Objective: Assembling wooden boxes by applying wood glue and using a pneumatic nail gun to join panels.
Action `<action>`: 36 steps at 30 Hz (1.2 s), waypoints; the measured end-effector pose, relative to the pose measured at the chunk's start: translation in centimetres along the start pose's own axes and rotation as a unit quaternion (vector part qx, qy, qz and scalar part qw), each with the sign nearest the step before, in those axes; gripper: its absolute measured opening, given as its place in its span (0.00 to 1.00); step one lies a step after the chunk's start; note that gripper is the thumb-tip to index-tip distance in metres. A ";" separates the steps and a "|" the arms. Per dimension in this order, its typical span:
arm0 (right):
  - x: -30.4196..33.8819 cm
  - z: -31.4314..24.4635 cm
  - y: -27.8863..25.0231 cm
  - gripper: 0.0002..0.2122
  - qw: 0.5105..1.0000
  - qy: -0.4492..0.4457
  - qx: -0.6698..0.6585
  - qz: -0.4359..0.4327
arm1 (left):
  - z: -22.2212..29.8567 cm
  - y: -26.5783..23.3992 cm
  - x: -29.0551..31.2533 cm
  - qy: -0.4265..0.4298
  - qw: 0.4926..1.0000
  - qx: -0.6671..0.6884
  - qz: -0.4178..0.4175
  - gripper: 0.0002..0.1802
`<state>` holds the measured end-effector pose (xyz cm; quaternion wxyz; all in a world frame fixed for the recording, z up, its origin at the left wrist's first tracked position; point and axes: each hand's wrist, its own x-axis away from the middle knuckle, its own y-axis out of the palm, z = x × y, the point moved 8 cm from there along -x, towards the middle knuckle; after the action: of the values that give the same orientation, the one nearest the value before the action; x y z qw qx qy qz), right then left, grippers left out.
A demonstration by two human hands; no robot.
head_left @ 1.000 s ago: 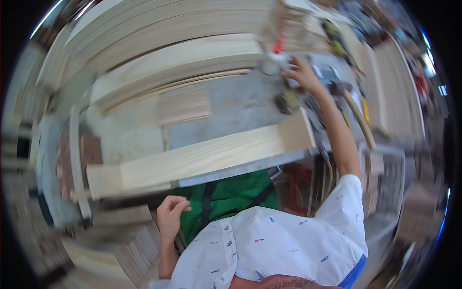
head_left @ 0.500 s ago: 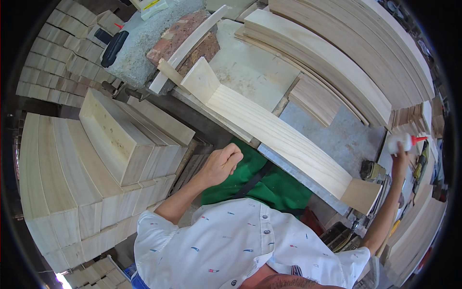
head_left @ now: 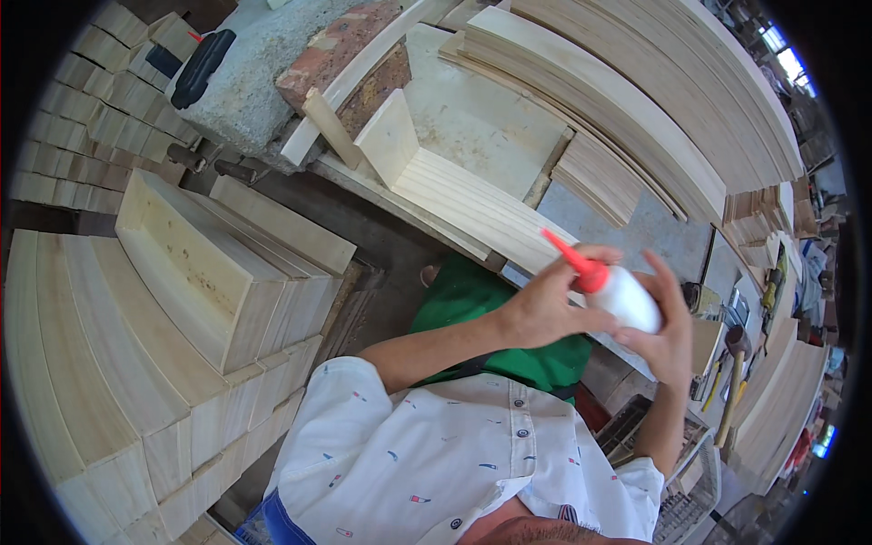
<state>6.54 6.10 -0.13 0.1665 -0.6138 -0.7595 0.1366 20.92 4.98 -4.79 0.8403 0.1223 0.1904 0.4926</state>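
A white squeeze bottle [head_left: 631, 300] with a long red nozzle is held up between my hands, its tip slanting up to the left. My right hand [head_left: 668, 331] grips the bottle's lower body. Around its neck, by the red cap, my left hand [head_left: 549, 304] is closed. Beneath them on the bench lies a long pale wooden board [head_left: 472, 204] with a short upright end piece [head_left: 389, 141] at its far left. My hands and the bottle hide much of the board's right half.
Stacked wooden boxes [head_left: 182, 282] fill the left side. A concrete block [head_left: 241, 73] and a brick [head_left: 331, 50] stand at the back left. Long boards [head_left: 627, 100] are piled along the back, near thin panels [head_left: 595, 177]. A hammer [head_left: 731, 372] lies at the right.
My right hand has brought the bottle from the far right to in front of me. My left hand has moved right and closed on it. The view has shifted slightly.
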 end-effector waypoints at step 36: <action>-17.2 -11.1 13.4 0.25 0.904 -0.186 -0.384 -0.026 | 7.0 -25.2 6.0 0.091 0.786 -0.482 0.377 0.10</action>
<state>26.36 -7.84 2.94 -0.2229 -0.5738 -0.7860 -0.0578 46.30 -2.14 -9.64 0.5159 -0.2819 -0.0574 0.8069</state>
